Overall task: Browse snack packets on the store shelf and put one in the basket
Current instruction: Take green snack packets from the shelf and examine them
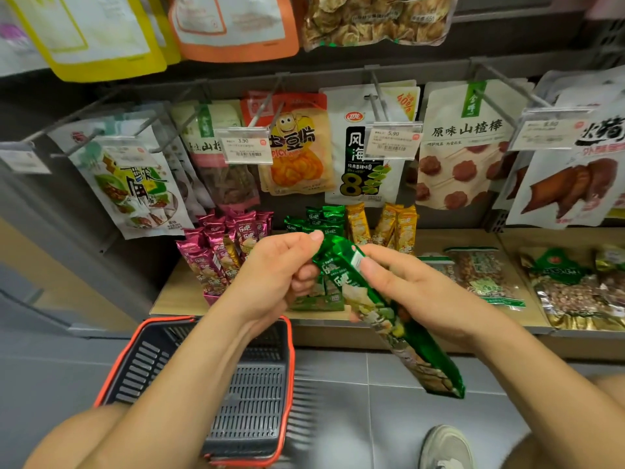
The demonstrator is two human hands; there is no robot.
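Note:
A long green snack packet (389, 319) hangs tilted in front of the low shelf, its top end up near the middle and its bottom end down to the right. My left hand (277, 275) pinches its top end between thumb and curled fingers. Around the packet's upper part, my right hand (409, 289) holds it with the thumb on its front. A grey basket (257, 394) with a red rim sits on the floor under my left forearm; nothing shows inside it.
The wooden shelf (449, 238) holds boxes of pink packets (220, 252), green packets (321, 218) and yellow packets (395, 225), with flat nut bags (487, 275) to the right. Hanging bags on hooks and price tags (392, 140) fill the wall above. A shoe (446, 448) stands bottom right.

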